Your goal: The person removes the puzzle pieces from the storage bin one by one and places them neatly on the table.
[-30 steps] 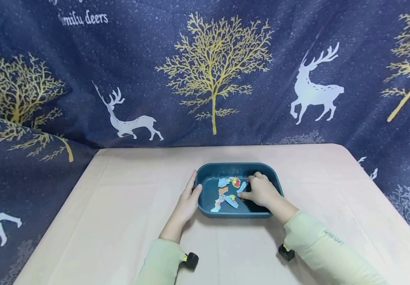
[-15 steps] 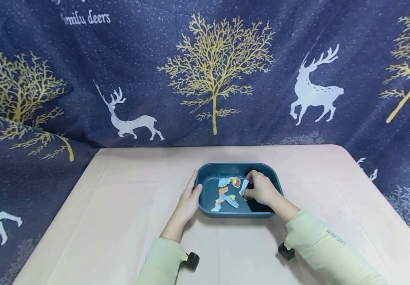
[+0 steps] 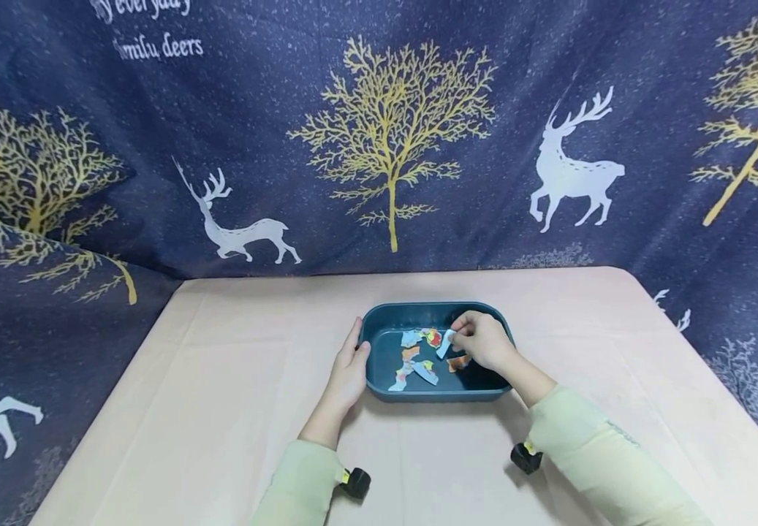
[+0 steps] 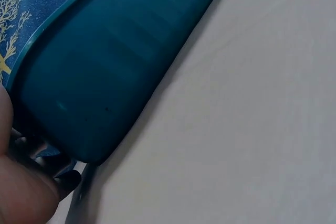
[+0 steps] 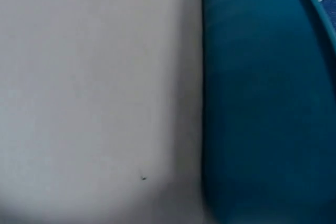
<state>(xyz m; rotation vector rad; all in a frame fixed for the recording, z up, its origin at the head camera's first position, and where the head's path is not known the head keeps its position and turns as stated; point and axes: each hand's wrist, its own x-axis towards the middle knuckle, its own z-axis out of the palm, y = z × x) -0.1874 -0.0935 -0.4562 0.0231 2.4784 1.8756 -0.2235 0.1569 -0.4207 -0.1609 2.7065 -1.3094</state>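
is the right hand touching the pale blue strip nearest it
Touching: the head view shows the right hand pinching one end of the pale blue strip between thumb and fingers.

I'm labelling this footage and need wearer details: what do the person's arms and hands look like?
Pale green fabric sleeves cover both arms, ending short of the gloveless left hand and right hand. A faint dark marking, too blurred to read, runs along the right sleeve. Small black block-shaped devices with yellow patches sit by both cuffs.
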